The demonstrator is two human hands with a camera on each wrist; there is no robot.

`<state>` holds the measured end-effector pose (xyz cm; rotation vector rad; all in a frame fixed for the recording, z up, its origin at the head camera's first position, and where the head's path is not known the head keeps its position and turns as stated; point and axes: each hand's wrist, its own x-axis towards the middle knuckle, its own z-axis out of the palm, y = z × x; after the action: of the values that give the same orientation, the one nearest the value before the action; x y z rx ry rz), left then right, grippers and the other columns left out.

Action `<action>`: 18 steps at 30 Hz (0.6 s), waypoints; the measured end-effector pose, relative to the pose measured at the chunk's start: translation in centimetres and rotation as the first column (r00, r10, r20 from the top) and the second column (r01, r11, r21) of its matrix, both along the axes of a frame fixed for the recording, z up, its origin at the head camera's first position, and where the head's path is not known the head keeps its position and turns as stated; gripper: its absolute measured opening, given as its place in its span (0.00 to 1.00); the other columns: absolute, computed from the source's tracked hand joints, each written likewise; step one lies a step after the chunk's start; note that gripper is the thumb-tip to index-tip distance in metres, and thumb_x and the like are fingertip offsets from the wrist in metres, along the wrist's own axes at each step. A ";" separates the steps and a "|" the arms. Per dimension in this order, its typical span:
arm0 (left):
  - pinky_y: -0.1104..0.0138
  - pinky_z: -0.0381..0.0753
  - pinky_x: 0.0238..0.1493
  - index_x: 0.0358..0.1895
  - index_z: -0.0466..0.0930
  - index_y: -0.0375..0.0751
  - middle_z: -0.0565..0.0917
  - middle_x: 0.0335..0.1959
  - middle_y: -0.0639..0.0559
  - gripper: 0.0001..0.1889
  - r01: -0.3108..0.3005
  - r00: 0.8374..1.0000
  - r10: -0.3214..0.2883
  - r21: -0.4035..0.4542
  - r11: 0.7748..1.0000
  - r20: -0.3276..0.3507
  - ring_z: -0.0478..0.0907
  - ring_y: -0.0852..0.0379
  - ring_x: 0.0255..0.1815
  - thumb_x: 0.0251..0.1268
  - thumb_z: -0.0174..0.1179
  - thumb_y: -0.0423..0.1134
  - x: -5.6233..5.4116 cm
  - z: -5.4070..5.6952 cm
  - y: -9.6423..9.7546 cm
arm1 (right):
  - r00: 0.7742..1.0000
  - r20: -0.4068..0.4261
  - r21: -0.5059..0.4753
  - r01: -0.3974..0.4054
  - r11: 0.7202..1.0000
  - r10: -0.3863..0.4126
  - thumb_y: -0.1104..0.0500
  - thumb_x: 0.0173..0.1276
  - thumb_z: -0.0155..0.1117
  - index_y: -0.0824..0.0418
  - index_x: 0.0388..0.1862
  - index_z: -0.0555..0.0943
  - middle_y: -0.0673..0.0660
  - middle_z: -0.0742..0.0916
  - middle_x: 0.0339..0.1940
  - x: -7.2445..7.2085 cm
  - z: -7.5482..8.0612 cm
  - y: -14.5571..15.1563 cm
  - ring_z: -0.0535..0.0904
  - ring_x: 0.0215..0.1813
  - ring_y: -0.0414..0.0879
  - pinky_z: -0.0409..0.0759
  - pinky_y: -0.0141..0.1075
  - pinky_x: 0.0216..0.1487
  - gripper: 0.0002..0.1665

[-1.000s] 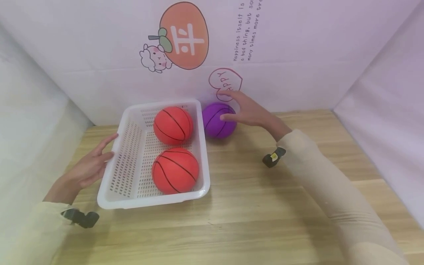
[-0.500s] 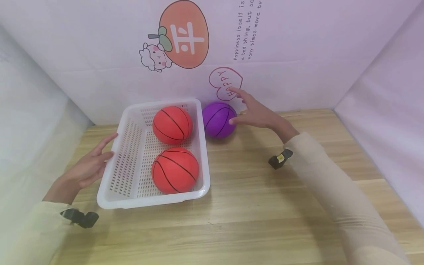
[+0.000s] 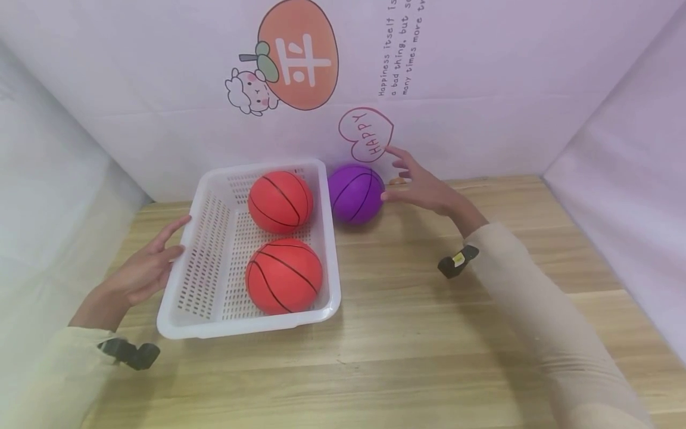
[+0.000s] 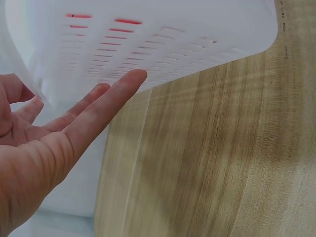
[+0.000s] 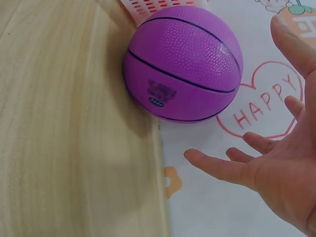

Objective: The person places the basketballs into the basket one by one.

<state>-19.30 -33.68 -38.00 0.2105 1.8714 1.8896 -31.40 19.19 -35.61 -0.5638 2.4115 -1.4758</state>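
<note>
A white plastic basket (image 3: 180,316) with slotted walls stands tilted askew on the table, holding a red basketball (image 3: 280,202) at the back and another red basketball (image 3: 284,276) at the front. My left hand (image 3: 147,269) is at the basket's left side, fingers stretched out. In the left wrist view its extended fingers (image 4: 106,106) lie along the outer wall. Right of the basket, against the back wall, sits a purple basketball (image 3: 356,194). My right hand (image 3: 429,189) hovers to its right with fingers spread and nothing held; the right wrist view shows a gap between fingers and ball (image 5: 182,64).
The wooden table (image 3: 407,357) is boxed in by a white back wall (image 3: 482,71) and side walls of cloth. Prints on the back wall include an orange fruit (image 3: 316,36), a small sheep figure and a heart (image 3: 354,128) reading HAPPY.
My right hand has drawn back to the right, off the purple basketball it overlapped before. The left hand, the basket and the balls stay where they were.
</note>
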 end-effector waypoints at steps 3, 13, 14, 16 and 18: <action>0.52 0.84 0.46 0.82 0.34 0.60 0.78 0.57 0.53 0.35 -0.005 1.000 0.005 -0.012 1.000 0.000 0.82 0.51 0.53 0.83 0.41 0.34 0.0 0.1 0.0 | 0.999 0.049 -0.048 0.014 0.999 -0.012 0.57 0.63 0.73 0.41 0.83 0.45 0.67 0.53 0.79 -0.2 -0.3 0.1 0.55 0.76 0.63 0.66 0.62 0.67 0.60; 0.53 0.84 0.47 0.82 0.34 0.60 0.78 0.58 0.54 0.35 -0.008 1.000 0.008 -0.012 1.000 -0.009 0.82 0.51 0.54 0.83 0.40 0.34 0.0 0.1 -0.1 | 0.994 0.109 -0.145 0.025 0.989 -0.009 0.55 0.66 0.72 0.41 0.82 0.46 0.65 0.53 0.80 -1.0 -1.7 0.2 0.53 0.77 0.63 0.72 0.64 0.60 0.57; 0.53 0.84 0.47 0.82 0.34 0.60 0.78 0.58 0.54 0.35 -0.006 1.000 0.006 -0.011 1.000 -0.011 0.82 0.51 0.54 0.83 0.40 0.34 0.0 0.0 -0.1 | 0.993 0.114 -0.156 0.025 0.987 -0.007 0.56 0.66 0.71 0.42 0.83 0.46 0.65 0.53 0.80 -1.1 -1.8 0.2 0.53 0.77 0.64 0.73 0.64 0.60 0.56; 0.53 0.84 0.47 0.82 0.35 0.60 0.78 0.58 0.53 0.35 -0.004 1.000 0.004 -0.008 1.000 -0.012 0.81 0.51 0.54 0.83 0.40 0.34 0.0 0.0 -0.1 | 0.992 0.123 -0.176 0.025 0.984 -0.003 0.56 0.67 0.70 0.42 0.83 0.46 0.65 0.52 0.80 -1.3 -2.2 0.1 0.52 0.77 0.65 0.73 0.64 0.59 0.56; 0.53 0.84 0.47 0.82 0.35 0.60 0.78 0.58 0.53 0.34 -0.002 1.000 0.002 -0.007 1.000 -0.012 0.81 0.51 0.54 0.83 0.40 0.34 0.0 -0.1 -0.1 | 0.991 0.134 -0.189 0.027 0.982 -0.001 0.56 0.68 0.70 0.42 0.83 0.46 0.64 0.52 0.80 -1.5 -2.4 0.1 0.51 0.77 0.65 0.74 0.64 0.58 0.55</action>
<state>-19.33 -33.77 -38.05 0.2181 1.8864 1.8876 -32.86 19.32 -38.06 -0.4711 2.1927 -1.7049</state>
